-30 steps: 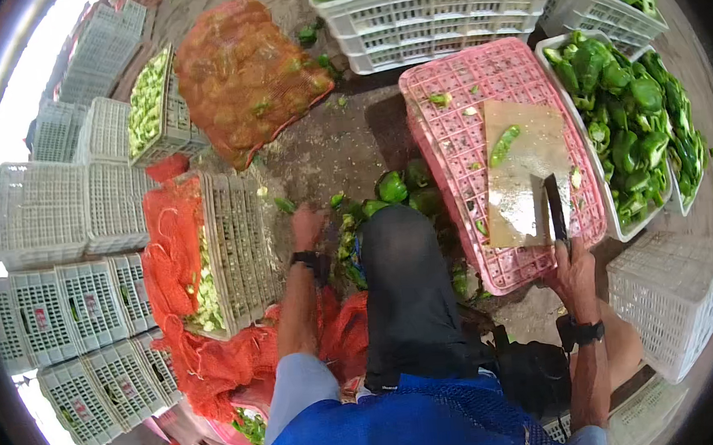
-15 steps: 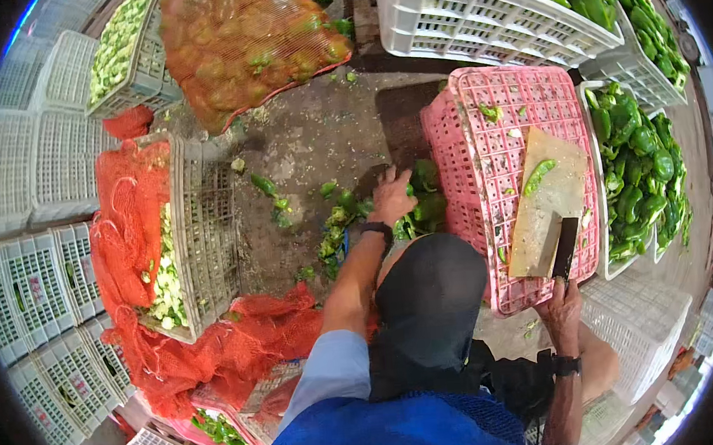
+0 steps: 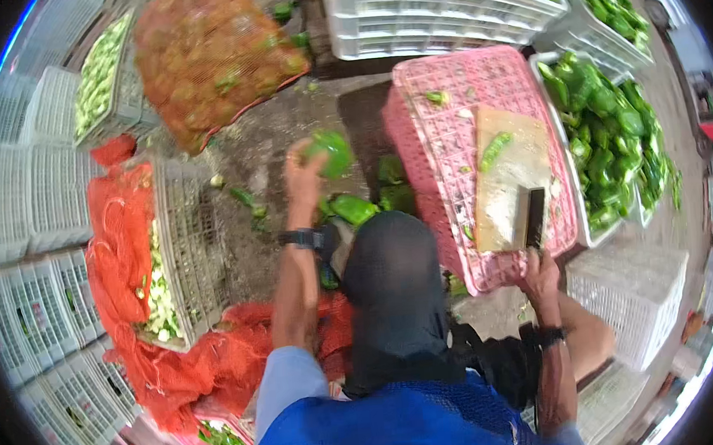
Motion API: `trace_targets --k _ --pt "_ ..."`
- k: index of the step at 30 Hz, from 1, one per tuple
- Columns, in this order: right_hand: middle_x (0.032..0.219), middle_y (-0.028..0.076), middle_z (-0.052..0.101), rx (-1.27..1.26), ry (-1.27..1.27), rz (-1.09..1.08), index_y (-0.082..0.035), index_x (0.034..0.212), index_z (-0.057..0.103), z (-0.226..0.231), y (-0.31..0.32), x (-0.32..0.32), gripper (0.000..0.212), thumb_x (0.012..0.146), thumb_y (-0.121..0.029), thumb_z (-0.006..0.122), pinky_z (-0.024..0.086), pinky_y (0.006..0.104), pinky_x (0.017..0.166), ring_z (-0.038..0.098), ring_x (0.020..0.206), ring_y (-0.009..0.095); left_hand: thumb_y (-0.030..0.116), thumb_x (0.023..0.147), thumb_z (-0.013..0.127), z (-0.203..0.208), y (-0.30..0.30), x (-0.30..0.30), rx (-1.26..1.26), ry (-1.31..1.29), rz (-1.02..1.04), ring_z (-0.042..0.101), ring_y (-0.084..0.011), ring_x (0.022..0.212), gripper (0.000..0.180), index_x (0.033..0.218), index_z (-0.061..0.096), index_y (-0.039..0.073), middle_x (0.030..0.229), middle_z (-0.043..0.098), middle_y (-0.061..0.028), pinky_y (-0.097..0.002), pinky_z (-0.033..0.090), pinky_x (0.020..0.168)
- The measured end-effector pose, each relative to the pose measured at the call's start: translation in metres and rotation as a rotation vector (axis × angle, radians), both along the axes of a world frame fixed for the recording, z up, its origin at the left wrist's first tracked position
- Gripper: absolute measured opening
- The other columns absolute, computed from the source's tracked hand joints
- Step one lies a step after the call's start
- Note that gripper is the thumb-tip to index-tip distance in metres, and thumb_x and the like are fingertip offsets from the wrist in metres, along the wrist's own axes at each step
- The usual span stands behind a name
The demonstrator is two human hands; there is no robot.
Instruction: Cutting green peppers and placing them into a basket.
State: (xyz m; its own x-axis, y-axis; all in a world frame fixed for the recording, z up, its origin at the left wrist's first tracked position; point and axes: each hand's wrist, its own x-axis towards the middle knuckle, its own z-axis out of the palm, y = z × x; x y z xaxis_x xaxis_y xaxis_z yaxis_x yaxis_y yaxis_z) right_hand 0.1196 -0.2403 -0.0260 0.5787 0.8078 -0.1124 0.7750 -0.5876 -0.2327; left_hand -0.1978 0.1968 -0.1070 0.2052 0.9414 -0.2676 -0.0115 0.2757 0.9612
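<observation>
My left hand (image 3: 305, 179), somewhat blurred, holds a green bell pepper (image 3: 331, 153) above the floor, left of the upturned pink crate (image 3: 424, 176). My right hand (image 3: 539, 278) grips the handle end of a cleaver (image 3: 535, 214), whose dark blade rests at the near right corner of a wooden cutting board (image 3: 497, 204). The board lies on top of the pink crate. A curved green pepper piece (image 3: 496, 150) sits on the board's far half. More green peppers (image 3: 354, 209) lie on the floor in front of my knee, partly hidden by it.
White crates of green peppers (image 3: 607, 135) stand right of the pink crate, and another white crate (image 3: 441, 14) is beyond it. An orange mesh sack (image 3: 213, 63) lies far left. Left stands a crate of pale trimmings (image 3: 192, 234) draped with red netting (image 3: 120, 264).
My left hand has risen from the floor pile and moved left, with a bell pepper in it. My right hand still holds the cleaver on the board. The whole view has shifted.
</observation>
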Motion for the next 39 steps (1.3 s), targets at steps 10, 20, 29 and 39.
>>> trace_targets --k 10,20,29,39 --pt "0.081 0.030 0.065 0.341 0.445 -0.482 0.007 0.095 0.059 0.051 0.032 -0.032 0.042 0.097 -0.035 0.059 0.051 0.0483 0.071 0.066 0.077 0.038 0.009 0.089 0.071 0.299 -0.021 0.088 0.340 -0.250 -0.482 0.067 -0.0283 0.103 0.037 0.123 0.056 0.005 0.119 0.062 -0.0144 -0.0466 0.061 0.085" --pt "0.070 0.020 0.062 0.570 0.499 -0.641 0.005 0.095 0.061 0.077 -0.007 -0.053 0.035 0.096 -0.030 0.060 0.050 0.0427 0.060 0.064 0.064 0.030 0.024 0.083 0.080 0.155 -0.228 0.245 0.352 0.531 -1.016 0.066 -0.0292 0.100 0.059 0.132 0.058 0.000 0.112 0.066 -0.0203 -0.0411 0.055 0.089" --pt "0.083 0.036 0.062 0.664 0.487 -0.470 0.006 0.092 0.055 0.080 -0.016 -0.082 0.032 0.095 -0.026 0.061 0.049 0.0551 0.070 0.063 0.082 0.053 0.021 0.085 0.077 0.102 -0.216 0.218 0.827 0.300 -0.746 0.063 -0.0353 0.101 0.045 0.124 0.068 0.002 0.108 0.066 -0.0221 -0.0421 0.050 0.091" --pt "0.078 0.036 0.059 0.522 0.518 -0.426 0.009 0.092 0.056 0.092 0.005 -0.065 0.033 0.096 -0.024 0.060 0.049 0.0527 0.066 0.064 0.080 0.052 0.015 0.086 0.073 0.106 -0.217 0.223 0.997 0.363 -0.764 0.062 -0.0400 0.096 0.037 0.119 0.065 0.000 0.103 0.064 -0.0233 -0.0469 0.050 0.086"
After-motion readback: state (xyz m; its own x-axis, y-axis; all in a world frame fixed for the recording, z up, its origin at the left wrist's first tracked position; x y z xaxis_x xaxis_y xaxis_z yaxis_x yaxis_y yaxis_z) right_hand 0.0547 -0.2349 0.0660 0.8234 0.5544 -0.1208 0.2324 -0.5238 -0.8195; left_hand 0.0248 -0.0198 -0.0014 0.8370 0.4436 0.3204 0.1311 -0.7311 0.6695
